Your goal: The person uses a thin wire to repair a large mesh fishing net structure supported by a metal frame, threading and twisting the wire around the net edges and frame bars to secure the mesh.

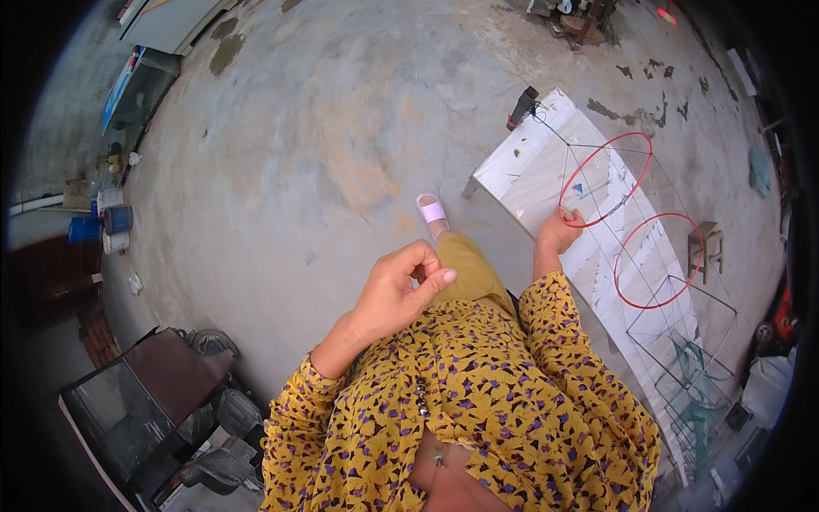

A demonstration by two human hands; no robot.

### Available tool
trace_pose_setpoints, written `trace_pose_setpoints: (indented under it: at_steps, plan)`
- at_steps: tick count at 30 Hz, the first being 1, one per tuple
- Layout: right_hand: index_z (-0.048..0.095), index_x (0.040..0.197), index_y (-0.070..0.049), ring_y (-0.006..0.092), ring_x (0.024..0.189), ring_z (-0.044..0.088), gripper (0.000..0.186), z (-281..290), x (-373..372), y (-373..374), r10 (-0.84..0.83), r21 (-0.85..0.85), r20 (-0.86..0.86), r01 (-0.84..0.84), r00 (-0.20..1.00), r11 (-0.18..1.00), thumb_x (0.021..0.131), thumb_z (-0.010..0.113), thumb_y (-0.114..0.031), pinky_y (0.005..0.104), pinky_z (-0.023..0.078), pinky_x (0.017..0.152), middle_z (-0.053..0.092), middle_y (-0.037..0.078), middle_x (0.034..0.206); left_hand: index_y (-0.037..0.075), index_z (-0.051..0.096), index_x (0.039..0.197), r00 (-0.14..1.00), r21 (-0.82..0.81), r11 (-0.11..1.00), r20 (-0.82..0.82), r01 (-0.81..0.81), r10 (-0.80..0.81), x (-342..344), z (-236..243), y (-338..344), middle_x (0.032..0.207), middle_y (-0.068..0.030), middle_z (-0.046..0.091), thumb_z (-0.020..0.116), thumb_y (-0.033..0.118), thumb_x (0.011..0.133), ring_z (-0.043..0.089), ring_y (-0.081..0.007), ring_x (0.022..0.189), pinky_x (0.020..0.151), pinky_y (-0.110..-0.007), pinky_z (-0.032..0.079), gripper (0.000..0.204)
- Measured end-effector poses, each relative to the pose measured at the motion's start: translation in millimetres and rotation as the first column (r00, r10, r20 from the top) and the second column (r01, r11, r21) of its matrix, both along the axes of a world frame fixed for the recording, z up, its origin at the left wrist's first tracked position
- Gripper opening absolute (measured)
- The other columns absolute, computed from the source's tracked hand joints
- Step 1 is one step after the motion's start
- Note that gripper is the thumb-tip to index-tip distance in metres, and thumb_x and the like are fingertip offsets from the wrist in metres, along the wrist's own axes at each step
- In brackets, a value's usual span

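My right hand (559,232) is closed round the lower edge of a red hoop (650,154). This hoop is linked by thin dark lines to a second red hoop (618,282) and to dark square wire frames (693,284), with green netting (698,375) bunched at the near end. The whole netted frame rests along a long white board (520,192) on my right. In front of my body my left hand (399,288) is raised, its fingers curled and thumb pressed toward the index finger. Anything in that pinch is too small to make out.
A black object with a reddish end (522,108) sits on the board's far corner. Beyond the board stands a small wooden stool (705,247). A three-wheeler-like vehicle (162,392) is at lower left; blue and white buckets (118,220) stand by the left wall.
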State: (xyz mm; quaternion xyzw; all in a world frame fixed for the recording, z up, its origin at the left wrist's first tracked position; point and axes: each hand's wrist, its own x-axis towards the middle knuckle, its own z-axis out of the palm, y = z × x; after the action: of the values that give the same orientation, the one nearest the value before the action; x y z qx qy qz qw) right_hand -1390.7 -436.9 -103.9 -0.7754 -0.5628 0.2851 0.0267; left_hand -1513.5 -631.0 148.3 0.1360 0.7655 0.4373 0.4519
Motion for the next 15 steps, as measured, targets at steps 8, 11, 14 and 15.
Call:
trace_pose_setpoints:
  at_steps: [8,11,14,15]
  plan:
    - [0.06,0.084,-0.004,0.0224,0.069,0.059,0.04,-12.0,-3.2,19.1,-0.086,0.015,0.039,0.085,0.996,0.996,0.076,0.062,-0.044,0.0332,0.045,0.068,0.064,0.007,0.077,0.006,0.046,0.074,0.989,-0.022,0.993,0.084,-0.119,0.12,-132.4,-34.2,0.5,0.07,-0.0006,0.052,0.059,0.015,0.085,0.053,-0.0076,0.063,0.059,-0.021,0.044,0.02]
    - [0.059,0.084,-0.002,0.0216,0.069,0.059,0.038,-19.2,12.9,10.8,-0.171,0.026,-0.143,0.176,0.975,0.984,0.078,0.061,-0.04,0.0308,0.045,0.066,0.063,0.009,0.076,0.006,0.046,0.074,0.991,-0.061,0.993,0.088,-0.1,0.105,-173.0,-39.7,-6.6,0.071,-0.001,0.052,0.059,0.017,0.085,0.053,-0.0077,0.063,0.059,-0.021,0.045,0.02]
    - [0.058,0.085,0.001,0.0202,0.068,0.058,0.035,-23.8,18.4,12.5,-0.048,0.11,0.082,0.039,0.995,0.993,0.081,0.06,-0.034,0.0296,0.045,0.064,0.062,0.01,0.075,0.006,0.045,0.075,0.982,-0.014,0.987,0.097,-0.161,0.162,-225.3,-52.9,4.0,0.071,-0.001,0.052,0.058,0.017,0.085,0.052,-0.0077,0.061,0.059,-0.021,0.045,0.02]
    - [0.057,0.087,0.002,0.0199,0.067,0.057,0.035,-24.8,20.5,12.1,-0.04,0.119,0.058,0.033,0.998,0.992,0.081,0.059,-0.033,0.0291,0.045,0.064,0.062,0.01,0.076,0.006,0.045,0.075,0.978,-0.005,0.983,0.099,-0.184,0.184,-238.7,-55.5,11.5,0.069,-0.0007,0.052,0.057,0.017,0.086,0.052,-0.0079,0.061,0.059,-0.021,0.045,0.02]
